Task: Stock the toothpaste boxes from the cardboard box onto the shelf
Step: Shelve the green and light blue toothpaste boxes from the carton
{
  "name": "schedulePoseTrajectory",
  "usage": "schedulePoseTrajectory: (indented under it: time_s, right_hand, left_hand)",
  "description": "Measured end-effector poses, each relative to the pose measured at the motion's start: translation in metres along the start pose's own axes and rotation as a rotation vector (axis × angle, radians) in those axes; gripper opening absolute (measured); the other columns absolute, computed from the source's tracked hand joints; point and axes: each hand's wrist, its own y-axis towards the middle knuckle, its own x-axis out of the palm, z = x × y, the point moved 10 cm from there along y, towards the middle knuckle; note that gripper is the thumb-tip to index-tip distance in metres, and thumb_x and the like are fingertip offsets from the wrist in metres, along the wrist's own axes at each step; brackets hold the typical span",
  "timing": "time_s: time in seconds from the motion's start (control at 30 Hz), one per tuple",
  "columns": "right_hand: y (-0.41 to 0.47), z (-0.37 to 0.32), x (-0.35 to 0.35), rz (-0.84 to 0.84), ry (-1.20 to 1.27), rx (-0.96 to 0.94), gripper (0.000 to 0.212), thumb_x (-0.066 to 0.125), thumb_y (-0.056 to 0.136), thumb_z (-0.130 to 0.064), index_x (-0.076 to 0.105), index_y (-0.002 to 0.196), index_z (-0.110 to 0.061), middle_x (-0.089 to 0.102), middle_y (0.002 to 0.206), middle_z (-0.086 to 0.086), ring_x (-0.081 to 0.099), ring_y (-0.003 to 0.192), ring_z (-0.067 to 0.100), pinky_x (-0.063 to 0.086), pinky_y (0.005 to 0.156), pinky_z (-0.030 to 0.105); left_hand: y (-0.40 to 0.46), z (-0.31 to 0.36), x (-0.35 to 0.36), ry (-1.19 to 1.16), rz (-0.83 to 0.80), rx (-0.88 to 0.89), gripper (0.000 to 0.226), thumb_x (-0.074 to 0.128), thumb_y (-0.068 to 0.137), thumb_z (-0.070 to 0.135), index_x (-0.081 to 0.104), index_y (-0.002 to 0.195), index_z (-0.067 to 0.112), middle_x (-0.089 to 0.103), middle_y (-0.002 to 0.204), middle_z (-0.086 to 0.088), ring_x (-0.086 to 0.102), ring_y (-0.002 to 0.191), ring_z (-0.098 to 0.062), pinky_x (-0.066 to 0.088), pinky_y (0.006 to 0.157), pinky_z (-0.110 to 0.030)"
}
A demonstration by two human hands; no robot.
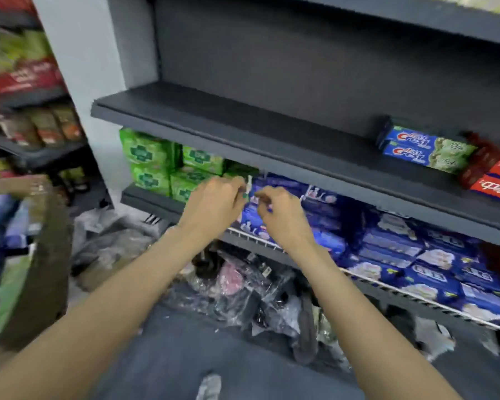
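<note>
From the head view, your left hand (214, 197) and right hand (283, 215) reach side by side to the lower shelf (147, 197), fingers curled over the blue toothpaste boxes (324, 203) stacked there; blur hides whether either actually pinches a box. This looks like the placing or squaring step. The cardboard box (44, 255) stands at your left, with another person's hand at its rim. Next, you'd likely turn left and draw another pack from it.
</note>
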Motion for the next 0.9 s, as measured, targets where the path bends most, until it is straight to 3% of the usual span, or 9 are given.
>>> schedulePoseTrajectory:
  time_s: [0.13, 0.3, 0.4, 0.6, 0.73, 0.9]
  right_hand:
    - [-0.025, -0.092, 0.086, -0.154, -0.024, -0.125, 0.032, 0.049, 0.091, -0.012, 0.056, 0.122, -0.011, 0.059, 0.117, 0.013, 0.054, 0.11, 0.031, 0.045, 0.088, 0.04]
    - [-0.037, -0.214, 0.191, -0.328, -0.021, -0.256, 0.025, 0.046, 0.092, -0.013, 0.056, 0.114, -0.008, 0.055, 0.111, 0.01, 0.053, 0.107, 0.029, 0.047, 0.083, 0.042]
    - [-0.04, -0.294, 0.267, -0.43, 0.007, -0.298, 0.031, 0.047, 0.092, -0.013, 0.055, 0.122, -0.008, 0.054, 0.119, 0.013, 0.05, 0.113, 0.029, 0.043, 0.089, 0.036]
    - [-0.018, -0.394, 0.406, -0.545, 0.095, -0.164, 0.044, 0.056, 0.088, -0.014, 0.051, 0.131, -0.009, 0.053, 0.131, 0.015, 0.047, 0.124, 0.029, 0.031, 0.099, 0.029]
    - [-0.005, -0.422, 0.474, -0.607, 0.144, -0.059, 0.054, 0.055, 0.091, -0.014, 0.038, 0.141, -0.01, 0.046, 0.137, 0.014, 0.039, 0.13, 0.027, 0.029, 0.098, 0.025]
    - [0.021, -0.423, 0.523, -0.628, 0.078, 0.034, 0.058, 0.05, 0.095, -0.018, 0.028, 0.148, -0.02, 0.045, 0.133, 0.019, 0.039, 0.127, 0.029, 0.029, 0.095, 0.025]
  left_hand:
    - [-0.084, -0.11, -0.033, -0.055, 0.022, -0.236, 0.02, 0.049, 0.093, 0.013, 0.062, 0.108, 0.009, 0.066, 0.101, -0.012, 0.059, 0.095, -0.032, 0.05, 0.073, -0.043]
    - [-0.171, -0.244, -0.081, -0.052, 0.052, -0.477, 0.021, 0.05, 0.09, 0.015, 0.063, 0.107, 0.013, 0.067, 0.101, -0.011, 0.061, 0.096, -0.032, 0.051, 0.076, -0.045]
    - [-0.221, -0.34, -0.11, 0.014, 0.023, -0.591, 0.022, 0.049, 0.09, 0.016, 0.062, 0.107, 0.011, 0.067, 0.104, -0.012, 0.06, 0.099, -0.033, 0.051, 0.077, -0.044]
    - [-0.289, -0.507, -0.138, 0.107, -0.19, -0.723, 0.033, 0.05, 0.089, 0.016, 0.054, 0.122, 0.01, 0.056, 0.12, -0.015, 0.048, 0.116, -0.034, 0.043, 0.09, -0.041]
    - [-0.305, -0.584, -0.144, 0.133, -0.32, -0.726, 0.045, 0.052, 0.09, 0.017, 0.043, 0.133, 0.008, 0.046, 0.132, -0.015, 0.041, 0.123, -0.034, 0.041, 0.095, -0.042]
    - [-0.277, -0.611, -0.11, 0.125, -0.646, -0.39, 0.06, 0.041, 0.097, 0.015, 0.015, 0.151, 0.02, 0.01, 0.159, -0.001, 0.017, 0.144, -0.019, 0.029, 0.109, -0.034]
